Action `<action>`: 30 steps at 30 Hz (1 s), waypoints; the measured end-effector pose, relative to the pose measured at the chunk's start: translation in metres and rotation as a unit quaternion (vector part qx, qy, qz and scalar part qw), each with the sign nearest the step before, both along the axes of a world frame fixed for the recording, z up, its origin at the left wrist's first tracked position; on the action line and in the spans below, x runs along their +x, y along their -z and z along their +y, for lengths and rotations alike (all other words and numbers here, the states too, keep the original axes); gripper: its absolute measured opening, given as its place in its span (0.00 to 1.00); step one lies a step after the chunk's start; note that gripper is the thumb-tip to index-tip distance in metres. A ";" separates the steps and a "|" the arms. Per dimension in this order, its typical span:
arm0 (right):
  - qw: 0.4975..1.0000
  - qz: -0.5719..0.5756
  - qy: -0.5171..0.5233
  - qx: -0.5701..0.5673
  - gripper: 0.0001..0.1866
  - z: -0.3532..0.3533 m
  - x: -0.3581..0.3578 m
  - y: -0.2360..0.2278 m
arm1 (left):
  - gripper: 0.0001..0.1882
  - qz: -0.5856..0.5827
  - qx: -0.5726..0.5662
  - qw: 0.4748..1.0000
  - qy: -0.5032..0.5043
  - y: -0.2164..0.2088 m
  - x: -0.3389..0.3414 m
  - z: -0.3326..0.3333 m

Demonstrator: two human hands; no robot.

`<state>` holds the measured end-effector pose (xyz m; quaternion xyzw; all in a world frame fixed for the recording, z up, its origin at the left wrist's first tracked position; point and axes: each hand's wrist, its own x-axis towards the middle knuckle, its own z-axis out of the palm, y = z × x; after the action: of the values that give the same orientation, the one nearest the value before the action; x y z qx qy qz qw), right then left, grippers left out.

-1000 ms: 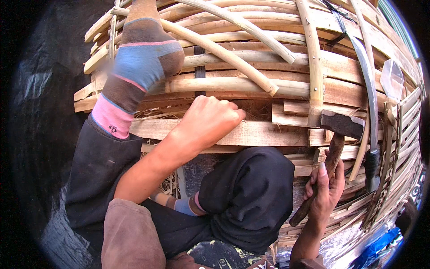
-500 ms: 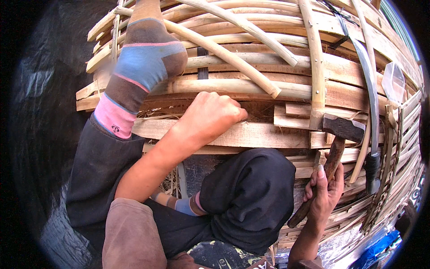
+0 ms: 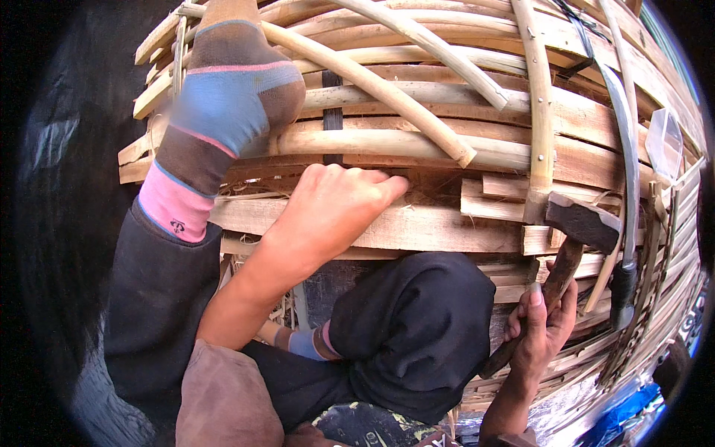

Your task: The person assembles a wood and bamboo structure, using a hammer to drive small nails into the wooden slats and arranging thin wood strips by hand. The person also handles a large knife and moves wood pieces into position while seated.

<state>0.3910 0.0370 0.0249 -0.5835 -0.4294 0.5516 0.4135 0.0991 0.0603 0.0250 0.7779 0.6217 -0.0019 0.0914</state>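
Note:
My left hand (image 3: 328, 212) is closed, its thumb and forefinger pinched together over the gap between a flat pale plank (image 3: 436, 226) and the wooden poles beyond. Whatever lies between those fingertips, if anything, is too small or hidden to make out. On the right, my right hand (image 3: 542, 328) grips a hammer (image 3: 583, 222) by its dark wooden handle, the metal head held upward beside the end of an upright nailed pole (image 3: 541, 112).
My socked foot (image 3: 223, 97) rests on the poles at the left. Two loose round sticks, including a peeled stick (image 3: 380, 89), lie across them. A long curved blade with a black handle (image 3: 623, 294) and a clear plastic container (image 3: 664, 145) sit at the right.
My left hand has shifted slightly left and away along the gap, still pinched. My right hand keeps hold of the hammer. The whole view has moved a little.

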 end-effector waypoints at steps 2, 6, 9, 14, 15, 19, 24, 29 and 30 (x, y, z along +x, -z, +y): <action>1.000 0.012 0.004 0.012 0.24 0.002 -0.001 0.002 | 0.05 -0.011 0.028 0.999 0.022 0.003 0.001 0.002; 1.000 0.016 0.018 0.013 0.24 0.002 0.000 0.003 | 0.04 -0.035 0.044 0.998 0.027 0.009 0.002 0.008; 1.000 0.011 0.024 0.004 0.22 -0.003 0.002 0.005 | 0.04 -0.004 0.038 0.998 0.048 0.010 0.004 0.008; 0.998 0.056 0.004 -0.029 0.25 -0.011 0.010 -0.005 | 0.11 -0.034 0.014 0.999 0.037 0.014 -0.001 0.011; 0.998 0.048 0.005 -0.027 0.24 -0.015 0.010 -0.003 | 0.11 -0.033 0.016 0.999 0.038 0.015 -0.002 0.011; 0.997 0.055 -0.007 -0.046 0.20 -0.028 0.014 -0.007 | 0.10 -0.109 0.009 0.993 0.045 0.013 -0.005 0.016; 0.995 0.086 -0.011 -0.057 0.22 -0.053 0.015 -0.005 | 0.11 -0.204 0.038 0.977 0.047 0.008 -0.011 0.009; 0.997 0.064 -0.001 -0.042 0.21 -0.062 0.013 -0.010 | 0.12 -0.353 -0.029 0.930 -0.101 -0.015 0.001 -0.006; 0.999 0.036 -0.009 -0.031 0.20 -0.061 0.016 -0.011 | 0.12 -0.394 -0.066 0.901 -0.166 -0.019 0.005 -0.010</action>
<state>0.4067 -0.0242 0.0361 -0.5716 -0.4025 0.5889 0.4055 0.1042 0.0501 0.0439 0.5927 0.6535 0.2791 0.3793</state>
